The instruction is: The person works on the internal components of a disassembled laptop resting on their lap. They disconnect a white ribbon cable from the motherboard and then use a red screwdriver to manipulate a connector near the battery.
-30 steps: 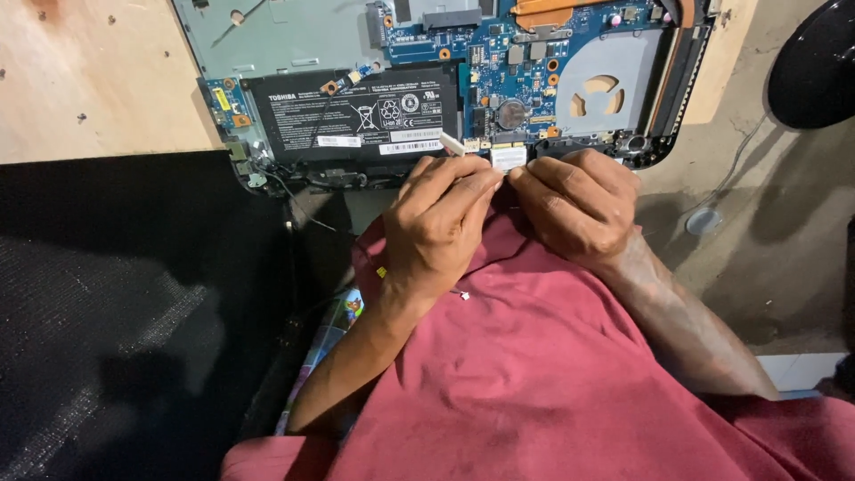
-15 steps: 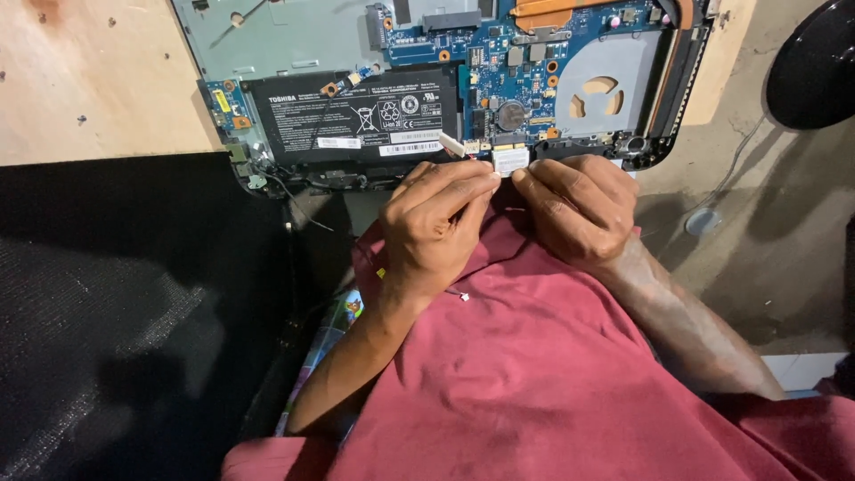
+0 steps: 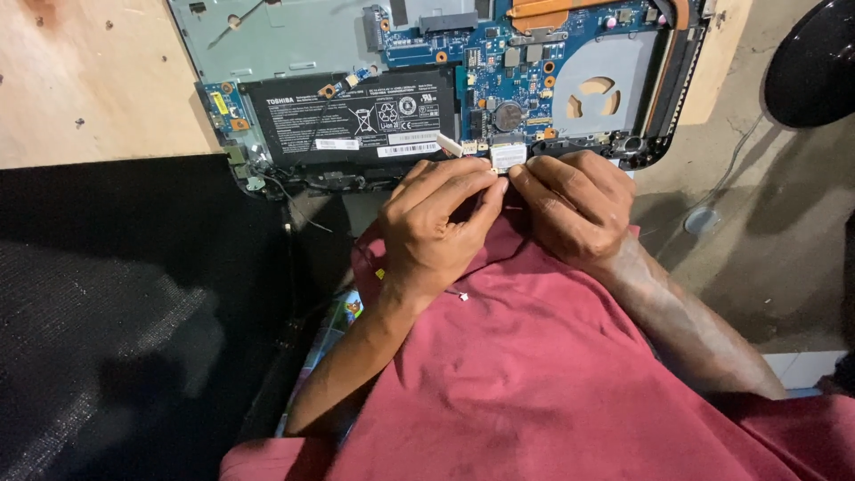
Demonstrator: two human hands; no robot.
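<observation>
An opened laptop point(image 3: 267, 44) lies upside down at the top, showing a black battery point(image 3: 356, 120), a blue circuit board point(image 3: 508, 62) and a grey fan housing point(image 3: 601, 89). My left hand point(image 3: 441, 223) and my right hand point(image 3: 574, 205) meet at the laptop's near edge. Their fingertips pinch at a small white-labelled card point(image 3: 508, 156) on the board's lower edge. Which hand actually grips it I cannot tell. A white ribbon cable end point(image 3: 450, 145) sticks out just left of the card.
A wooden board point(image 3: 89, 80) lies under the laptop at the left. A black mat point(image 3: 116, 312) covers the lower left. My red shirt point(image 3: 534, 374) fills the foreground. A black round object point(image 3: 815, 62) sits at the top right on a grey floor.
Both hands stay at the same spot on the laptop's near edge. The fingertips have shifted slightly around the small card.
</observation>
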